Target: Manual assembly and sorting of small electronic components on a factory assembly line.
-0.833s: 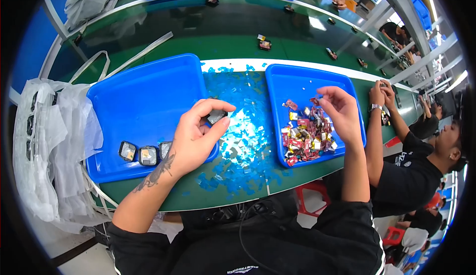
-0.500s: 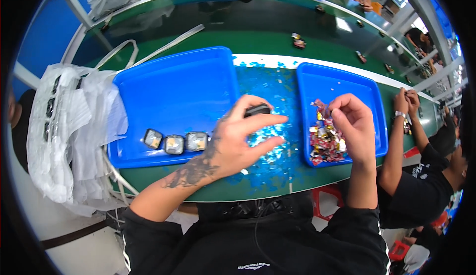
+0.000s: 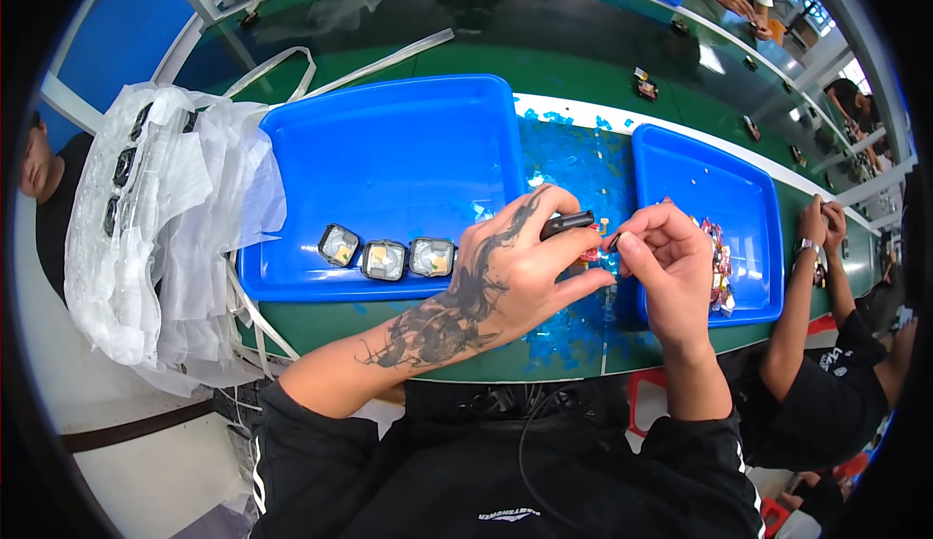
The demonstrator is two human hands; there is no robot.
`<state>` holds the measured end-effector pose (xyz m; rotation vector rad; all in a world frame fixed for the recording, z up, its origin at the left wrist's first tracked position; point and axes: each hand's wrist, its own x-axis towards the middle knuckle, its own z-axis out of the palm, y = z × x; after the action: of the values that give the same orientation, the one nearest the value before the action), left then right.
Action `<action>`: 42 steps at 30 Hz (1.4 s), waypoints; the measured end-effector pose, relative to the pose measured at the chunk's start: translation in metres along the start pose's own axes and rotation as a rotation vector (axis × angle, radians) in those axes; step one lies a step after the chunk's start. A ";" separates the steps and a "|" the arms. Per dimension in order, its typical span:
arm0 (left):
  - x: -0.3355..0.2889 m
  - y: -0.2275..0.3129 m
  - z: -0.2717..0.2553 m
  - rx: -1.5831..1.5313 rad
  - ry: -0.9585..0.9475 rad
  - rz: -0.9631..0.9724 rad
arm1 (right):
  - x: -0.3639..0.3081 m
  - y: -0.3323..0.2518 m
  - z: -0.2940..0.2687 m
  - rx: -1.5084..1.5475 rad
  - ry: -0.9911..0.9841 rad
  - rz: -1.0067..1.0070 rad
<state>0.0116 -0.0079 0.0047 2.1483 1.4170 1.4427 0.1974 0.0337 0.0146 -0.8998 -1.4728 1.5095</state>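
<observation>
My left hand (image 3: pixel 520 262) is closed round a black pen-shaped tool (image 3: pixel 568 223) that sticks out past its index finger. A bit of a small red part (image 3: pixel 589 252) shows by its fingertips. Close beside it, my right hand (image 3: pixel 673 262) pinches a small dark piece (image 3: pixel 613 242), too small to name. The blue tray (image 3: pixel 389 165) at the left holds a row of square black-framed cases (image 3: pixel 383 259) with pale and gold insides. Behind my right hand, the smaller blue tray (image 3: pixel 690 174) holds a heap of small red, gold and silver parts (image 3: pixel 721 272).
Blue film scraps (image 3: pixel 564 155) litter the green bench between the trays. White foam sheets (image 3: pixel 180 238) with black pieces stack at the left. Beyond the white rail runs a green belt (image 3: pixel 544 43) carrying scattered small parts. A co-worker's forearms (image 3: pixel 799 291) are at the right.
My right hand has lifted from the heap of parts and come left to my left hand, with a small dark piece in its fingers. The view has shifted a little left.
</observation>
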 end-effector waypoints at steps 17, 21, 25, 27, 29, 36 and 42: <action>-0.003 -0.001 0.006 -0.488 -0.163 -0.461 | 0.003 0.004 0.005 -0.203 0.023 -0.227; -0.005 -0.003 0.005 -0.539 -0.163 -0.495 | 0.002 0.009 0.010 -0.443 0.074 -0.374; -0.004 -0.009 0.007 -0.625 -0.124 -0.498 | -0.007 0.010 0.011 -0.596 0.094 -0.491; -0.002 -0.013 0.006 -0.674 -0.114 -0.512 | -0.011 0.008 0.000 -0.656 0.068 -0.397; 0.002 -0.012 0.004 -0.713 -0.137 -0.513 | -0.010 0.005 -0.008 -0.716 0.054 -0.301; 0.004 -0.011 -0.003 -0.843 -0.362 -0.520 | 0.001 -0.003 -0.010 -0.127 -0.093 0.006; 0.006 -0.004 -0.003 -0.929 -0.422 -0.635 | -0.003 0.016 -0.007 0.139 -0.165 -0.102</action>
<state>0.0070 -0.0022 0.0075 1.1654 0.8666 1.0010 0.2033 0.0344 -0.0022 -0.6214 -1.4855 1.6193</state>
